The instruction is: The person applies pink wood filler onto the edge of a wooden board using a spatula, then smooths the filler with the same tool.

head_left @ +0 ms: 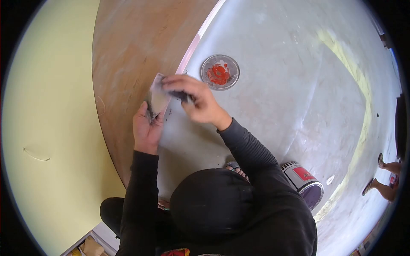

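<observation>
1. Grey sheet (158,98) up front, held clear of the floor between both hands, just below and left of the glass dish (220,72) with its red blob.
2. Left hand (146,128), the farther of the two from the dish, cups the sheet's lower edge. The fingers are curled shut around it and the palm faces up, so I judge it to be the steadying support.
3. Right hand (195,100), the one nearer the dish, comes over the top with its knuckles raised. Its fingertips are pinched closed on the sheet's upper edge, where something darker shows. Whether that is a fold or a separate strip, I cannot tell.
4. Both forearms, in black sleeves, reach up towards the dish. The right elbow is bent outward and the left arm runs straighter.
5. Left of the dish a brown wooden panel (136,51) leans or lies, its pale edge passing just beside the dish.
6. Well below and right of the dish a tin with a red label (304,182) lies tipped on the grey floor (273,111).
7. Far right of the dish, another person's sandalled feet (380,175) stand well apart from the hands.
</observation>
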Tool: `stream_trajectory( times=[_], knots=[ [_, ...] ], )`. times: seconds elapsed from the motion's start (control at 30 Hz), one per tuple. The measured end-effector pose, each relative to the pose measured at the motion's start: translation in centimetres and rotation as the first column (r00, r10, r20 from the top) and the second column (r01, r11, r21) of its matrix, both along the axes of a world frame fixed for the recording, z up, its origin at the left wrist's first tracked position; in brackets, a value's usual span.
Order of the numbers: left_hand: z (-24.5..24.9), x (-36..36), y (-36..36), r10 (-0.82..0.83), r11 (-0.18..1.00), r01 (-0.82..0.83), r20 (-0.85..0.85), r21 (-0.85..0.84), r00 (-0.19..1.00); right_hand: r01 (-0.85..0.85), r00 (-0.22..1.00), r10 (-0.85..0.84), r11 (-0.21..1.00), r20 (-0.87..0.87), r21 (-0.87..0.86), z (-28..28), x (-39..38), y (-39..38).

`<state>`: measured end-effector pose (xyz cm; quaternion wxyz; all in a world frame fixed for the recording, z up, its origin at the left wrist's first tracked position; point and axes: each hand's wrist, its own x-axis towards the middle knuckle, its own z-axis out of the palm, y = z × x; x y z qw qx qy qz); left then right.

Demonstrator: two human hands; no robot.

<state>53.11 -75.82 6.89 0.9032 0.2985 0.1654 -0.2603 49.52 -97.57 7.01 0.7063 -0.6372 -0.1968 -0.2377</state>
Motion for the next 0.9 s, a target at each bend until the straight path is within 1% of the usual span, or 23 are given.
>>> stream_trajectory(
  times=[0.03,0.1,0.13,0.17,0.2,0.23,0.27,0.3,0.33,0.37,0.4,0.43,0.47,0.5,0.53,0.6,0.63,0.7,0.73,0.77,0.8,0.83,0.9],
  knots=[
    [-0.4,0.0,-0.3,0.005,1.0,-0.005,0.0,-0.004,1.0,-0.005,1.0,0.005,1.0,0.0,-0.004,0.1,-0.5,0.4],
    [-0.4,0.2,-1.1,0.041,0.997,-0.041,0.001,-0.071,0.999,0.025,0.996,-0.019,0.997,0.089,-0.075,-0.2,-1.1,1.2],
    [0.0,0.2,-1.6,0.048,0.996,-0.047,0.005,-0.077,0.999,0.016,0.999,-0.013,0.996,0.043,-0.083,-0.6,-1.5,1.0],
    [0.3,0.1,-2.1,0.046,0.999,-0.046,0.046,-0.003,0.998,0.006,0.999,-0.002,0.996,0.048,-0.089,-0.9,-1.5,0.7],
    [1.0,-0.1,-2.4,0.041,0.996,-0.048,0.083,0.074,0.996,0.054,0.998,-0.048,0.987,0.047,-0.153,-1.2,-1.5,0.4],
    [1.5,-0.2,-2.3,0.051,0.996,-0.058,0.085,0.073,0.995,0.103,0.994,-0.095,0.971,0.05,-0.215,-1.5,-1.6,0.1],
    [2.1,-0.3,-2.3,0.121,0.982,-0.137,0.127,0.127,0.985,0.096,0.993,-0.111,0.965,-0.047,-0.244,-1.8,-1.7,-0.4],
    [2.8,-0.3,-2.4,0.184,0.961,-0.213,0.172,0.177,0.968,0.092,0.993,-0.106,0.965,-0.044,-0.245,-2.7,-1.5,-1.1],
    [3.9,-0.1,-2.8,0.186,0.961,-0.217,0.176,0.172,0.967,0.097,0.988,-0.13,0.941,-0.082,-0.325,-3.6,-1.1,-1.9],
    [5.0,0.1,-3.1,0.177,0.946,-0.252,0.325,0.205,0.929,0.094,0.981,-0.154,0.91,-0.119,-0.403,-4.6,-0.7,-2.7],
    [5.6,0.3,-3.2,0.162,0.926,-0.299,0.47,0.232,0.868,0.085,0.984,-0.142,0.911,-0.112,-0.404,-4.4,-0.1,-3.5],
    [5.5,0.5,-3.4,0.173,0.92,-0.313,0.474,0.234,0.864,0.174,0.972,-0.218,0.921,-0.092,-0.348,-3.6,0.3,-4.1],
    [5.3,0.9,-3.6,0.113,0.869,-0.357,0.565,0.342,0.817,0.264,0.952,-0.297,0.921,-0.077,-0.288,-2.8,0.6,-4.3],
    [5.1,1.1,-3.7,0.036,0.803,-0.403,0.639,0.439,0.768,0.26,0.953,-0.292,0.923,-0.075,-0.284,-1.6,0.7,-4.2],
    [4.8,1.1,-3.6,0.036,0.803,-0.404,0.641,0.439,0.767,0.253,0.959,-0.279,0.915,-0.041,-0.315,-0.1,0.8,-4.1],
    [4.7,1.2,-3.8,-0.246,0.545,-0.512,0.71,0.664,0.66,0.228,0.972,-0.229,0.886,0.045,-0.404,2.3,1.1,-3.9],
    [4.7,1.1,-4.0,-0.245,0.55,-0.509,0.71,0.662,0.66,0.231,0.971,-0.233,0.883,0.045,-0.409,2.3,1.3,-3.5],
    [5.0,0.6,-4.6,-0.435,0.416,-0.555,0.694,0.72,0.573,0.326,0.945,-0.275,0.737,0.178,-0.592,2.2,1.6,-2.5],
    [5.3,0.5,-5.0,-0.433,0.428,-0.547,0.695,0.719,0.574,0.356,0.932,-0.319,0.732,0.171,-0.58,2.4,1.1,-1.7],
    [5.7,0.6,-5.4,-0.467,0.37,-0.579,0.684,0.726,0.56,0.361,0.93,-0.327,0.722,0.169,-0.59,2.4,0.6,-1.3],
    [5.8,0.6,-5.6,-0.499,0.311,-0.611,0.672,0.728,0.547,0.324,0.942,-0.306,0.725,0.138,-0.607,2.2,0.1,-0.9],
    [5.9,0.8,-5.5,-0.499,0.322,-0.603,0.673,0.729,0.547,0.286,0.953,-0.286,0.729,0.104,-0.622,2.0,-0.2,-0.5],
    [5.8,1.4,-4.7,-0.524,0.109,-0.61,0.567,0.785,0.636,0.307,0.947,-0.297,0.717,0.125,-0.625,1.1,-0.4,-0.2]
  ],
)
